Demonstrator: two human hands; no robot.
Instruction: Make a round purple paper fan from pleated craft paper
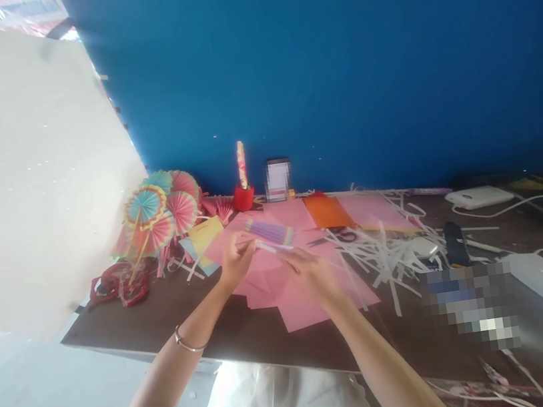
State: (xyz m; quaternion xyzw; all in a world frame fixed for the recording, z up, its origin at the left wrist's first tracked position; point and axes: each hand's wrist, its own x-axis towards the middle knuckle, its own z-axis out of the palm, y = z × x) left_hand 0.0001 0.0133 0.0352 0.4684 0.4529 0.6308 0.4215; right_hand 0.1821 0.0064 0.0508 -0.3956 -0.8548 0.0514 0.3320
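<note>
Between my two hands is a narrow, pale purple-white folded paper strip (273, 246). The fingers of my left hand (238, 261) pinch its left end, and those of my right hand (310, 269) are closed at its right end. Just behind it lies a purple pleated paper (269, 231) with yellowish ends. Beneath my hands, several pink paper sheets (301, 310) overlap on the dark table (208, 327). A pair of scissors (344, 237) rests to the right of my right hand, partly among white paper strips (390, 257).
Several round paper fans (145, 211) stand at the left, near a red plastic-looking item (134, 282). Behind are a red tape roll (244, 197) with a patterned stick and an orange sheet (328, 211). A white device (481, 196) and cables occupy the right, before a blue wall (334, 73).
</note>
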